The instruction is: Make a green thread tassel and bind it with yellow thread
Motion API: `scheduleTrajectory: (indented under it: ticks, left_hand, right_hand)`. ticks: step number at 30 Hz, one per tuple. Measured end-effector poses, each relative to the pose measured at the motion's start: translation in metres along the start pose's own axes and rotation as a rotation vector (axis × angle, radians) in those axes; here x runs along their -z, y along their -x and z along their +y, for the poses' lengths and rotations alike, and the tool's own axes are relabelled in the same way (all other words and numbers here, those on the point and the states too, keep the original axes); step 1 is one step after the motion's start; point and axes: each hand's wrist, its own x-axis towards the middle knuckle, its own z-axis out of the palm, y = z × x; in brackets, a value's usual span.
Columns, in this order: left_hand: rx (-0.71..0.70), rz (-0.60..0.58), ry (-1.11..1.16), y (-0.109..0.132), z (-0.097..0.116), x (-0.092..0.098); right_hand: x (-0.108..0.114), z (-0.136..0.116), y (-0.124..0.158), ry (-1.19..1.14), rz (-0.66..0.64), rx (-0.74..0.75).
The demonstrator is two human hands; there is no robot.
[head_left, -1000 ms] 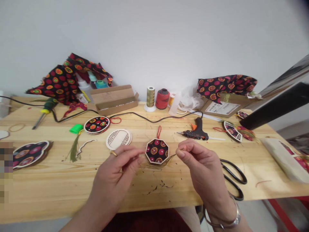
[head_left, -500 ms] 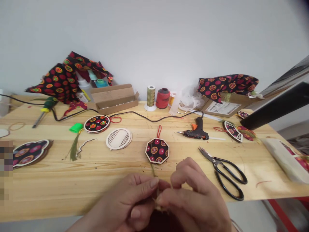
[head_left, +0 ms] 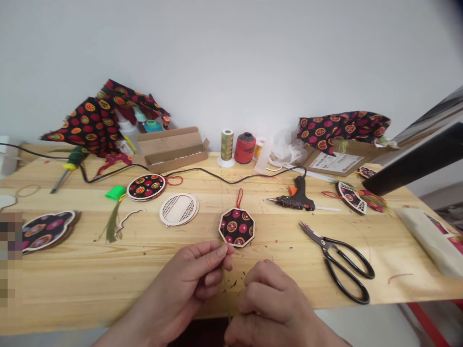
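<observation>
An octagonal ornament (head_left: pixel 237 227), with a pale wooden rim and dark patterned fabric, lies on the table with a red loop at its top. At its lower edge my left hand (head_left: pixel 202 274) pinches a thin olive thread (head_left: pixel 224 279) between thumb and forefinger. Lower and to the right, my right hand (head_left: pixel 275 308) is closed with its fingers curled, and the thread runs down into it. Its fingertips are partly hidden.
Black-handled scissors (head_left: pixel 336 260) lie to the right, with a glue gun (head_left: pixel 298 197) behind them. A round wooden frame (head_left: pixel 179 208), a round fabric ornament (head_left: pixel 146 187) and a green tassel (head_left: pixel 113 221) lie left. Thread spools (head_left: pixel 245 148) and an open cardboard box (head_left: pixel 173 149) stand by the wall.
My hands have drawn apart. The left has moved up to the octagonal ornament's lower edge, while the right has gone down with its fingers closed.
</observation>
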Motion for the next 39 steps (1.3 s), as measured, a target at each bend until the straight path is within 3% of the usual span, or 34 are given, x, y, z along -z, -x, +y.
scheduleTrajectory:
  ticks: [7,14,27,31,33,35,37,39]
  left_hand:
    - [-0.103,0.064,-0.031,-0.008,0.007,0.002]
    - [-0.092,0.061,0.081,-0.012,0.017,-0.003]
    - [-0.160,0.124,0.136,-0.023,0.020,-0.001]
    - [-0.191,0.179,0.094,-0.024,0.019,0.002]
    - [-0.204,0.207,0.072,-0.023,0.019,0.003]
    - [-0.216,0.229,0.057,-0.022,0.019,0.004]
    - [-0.237,0.263,0.025,-0.022,0.020,0.006]
    - [-0.265,0.301,-0.029,-0.023,0.020,0.008]
  right_hand:
    - [-0.003,0.003,0.002,-0.007,-0.079,-0.011]
    - [-0.015,0.011,0.008,-0.006,-0.142,0.008]
    - [-0.041,0.027,0.020,0.015,-0.189,-0.157]
    - [-0.047,0.029,0.018,0.073,-0.096,-0.073]
    - [-0.037,0.031,0.020,0.113,-0.007,0.024]
    - [-0.015,0.035,0.027,0.209,0.083,0.006]
    - [0.016,0.042,0.043,0.401,0.165,-0.183]
    - [0.046,0.053,0.065,0.640,0.094,-0.465]
